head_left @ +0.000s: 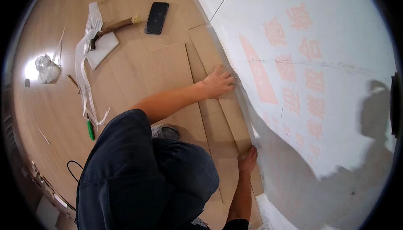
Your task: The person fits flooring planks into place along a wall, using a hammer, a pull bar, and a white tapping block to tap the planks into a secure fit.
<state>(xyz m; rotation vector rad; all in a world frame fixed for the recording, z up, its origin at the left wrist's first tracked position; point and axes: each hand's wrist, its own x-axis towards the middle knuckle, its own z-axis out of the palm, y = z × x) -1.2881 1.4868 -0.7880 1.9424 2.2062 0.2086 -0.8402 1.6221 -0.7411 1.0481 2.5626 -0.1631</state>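
Note:
A narrow wood-look floor plank point(233, 118) lies along the foot of the wall, its near end casting a dark shadow. My left hand point(218, 82) presses down at its far part, fingers bent toward the wall. At the near end, my right hand point(248, 160) holds the plank's corner close to the wall, its fingers together and partly hidden. Beside this strip, on my side, lies a wider plank point(174, 74) with a visible raised-looking edge. My bent knee point(184, 167) is next to the planks.
A white wall panel point(268, 32) with faded red print rises on the right. To the left lie a hammer point(115, 27), a white block point(103, 50), a clear plastic strip point(82, 79), a black phone point(157, 18), a green-handled tool point(90, 129) and a clear roll point(43, 64).

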